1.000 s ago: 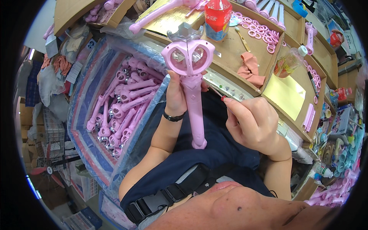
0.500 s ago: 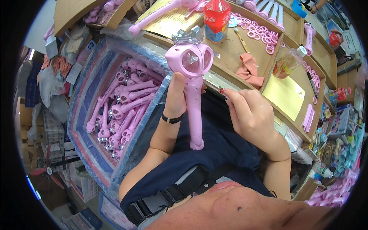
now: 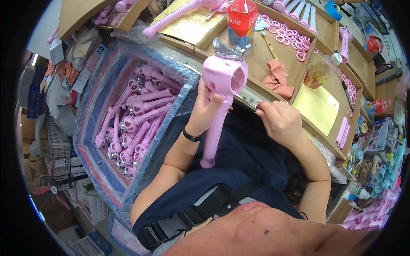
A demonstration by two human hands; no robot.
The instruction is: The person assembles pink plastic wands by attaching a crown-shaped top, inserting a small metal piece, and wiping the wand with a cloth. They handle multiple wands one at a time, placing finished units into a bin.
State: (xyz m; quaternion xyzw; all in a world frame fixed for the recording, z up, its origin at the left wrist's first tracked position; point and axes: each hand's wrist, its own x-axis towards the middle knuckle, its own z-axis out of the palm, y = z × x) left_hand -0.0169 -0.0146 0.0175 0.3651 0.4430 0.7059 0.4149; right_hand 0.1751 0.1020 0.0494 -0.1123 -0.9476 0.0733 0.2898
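Note:
In my left hand [image 3: 202, 110] is a pink toy wand [image 3: 214, 135], gripped just below its round, hollow head. A silver crown [image 3: 232, 51] tops the head, and the handle slants down toward my lap. My right hand [image 3: 279, 123], fingers closed, pinches a small tool with a thin metal shaft [image 3: 248, 103] and a bit of red at its grip. The shaft points left toward the wand's neck; whether its tip touches the wand I cannot tell. My fingers cover most of the tool's grip.
Left of me, a plastic-lined bag [image 3: 124, 187] holds many pink wands [image 3: 145, 106]. Ahead are cardboard trays with pink rings [image 3: 294, 36], a red cup [image 3: 241, 21], a salmon cloth [image 3: 277, 79], a clear bottle [image 3: 321, 70] and yellow paper [image 3: 316, 106].
The wand has turned in my left hand, its head shifting right and down. My right hand has moved slightly right, and the tool's metal shaft now shows.

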